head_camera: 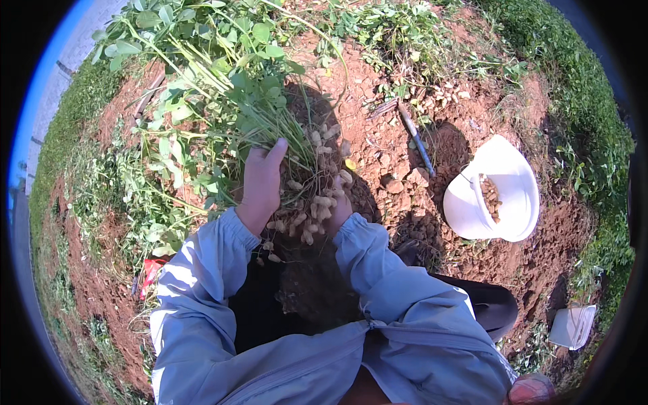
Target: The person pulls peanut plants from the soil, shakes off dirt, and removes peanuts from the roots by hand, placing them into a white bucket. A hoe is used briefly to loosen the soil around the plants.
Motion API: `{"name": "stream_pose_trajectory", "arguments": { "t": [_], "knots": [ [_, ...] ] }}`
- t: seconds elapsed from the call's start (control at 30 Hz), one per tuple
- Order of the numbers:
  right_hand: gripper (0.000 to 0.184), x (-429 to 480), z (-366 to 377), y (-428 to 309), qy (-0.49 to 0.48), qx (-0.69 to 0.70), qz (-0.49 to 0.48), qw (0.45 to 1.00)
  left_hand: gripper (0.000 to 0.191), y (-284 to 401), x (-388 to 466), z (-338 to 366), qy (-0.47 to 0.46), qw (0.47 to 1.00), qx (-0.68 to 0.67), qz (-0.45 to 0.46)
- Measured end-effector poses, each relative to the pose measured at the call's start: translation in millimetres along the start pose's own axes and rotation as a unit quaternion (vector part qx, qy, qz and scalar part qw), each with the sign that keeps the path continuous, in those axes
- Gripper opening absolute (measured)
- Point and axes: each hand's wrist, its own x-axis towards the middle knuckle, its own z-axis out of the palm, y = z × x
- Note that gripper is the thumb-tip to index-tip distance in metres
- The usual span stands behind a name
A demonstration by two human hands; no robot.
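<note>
My left hand (pixel 263 179) grips the green stems of an uprooted peanut plant (pixel 273 124), with its thumb over the bundle. The leafy tops spread towards the upper left. A cluster of peanut pods (pixel 321 205) hangs from the roots to the right of that hand. My right hand (pixel 341 207) is at the far side of the pods, its fingers largely hidden behind them; whether it grasps any cannot be made out. Further right, a white plastic bucket (pixel 458 207) stands tilted or lies on the soil with peanut pods (pixel 490 197) inside.
A hand tool with a blue-grey handle (pixel 420 147) lies on the reddish soil. Beyond it are pulled peanut plants (pixel 405 45) with pods. A pale rectangular container (pixel 572 326) sits at lower right, a red item (pixel 152 273) at left. My dark-clad knee (pixel 491 306) is bent near the bucket.
</note>
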Motion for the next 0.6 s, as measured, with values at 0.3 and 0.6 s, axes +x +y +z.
{"name": "stream_pose_trajectory", "arguments": {
  "t": [0.3,0.6],
  "knots": [
    [0.034,-44,-18,7,0.157,0.062,0.165,0.972,0.022,-48,-4,-20,-0.029,0.997,0.063,0.039],
    [0.043,-60,-87,12,0.159,-0.128,0.0,0.979,0.018,-114,-1,-52,0.029,0.991,0.11,-0.077]
  ]
}}
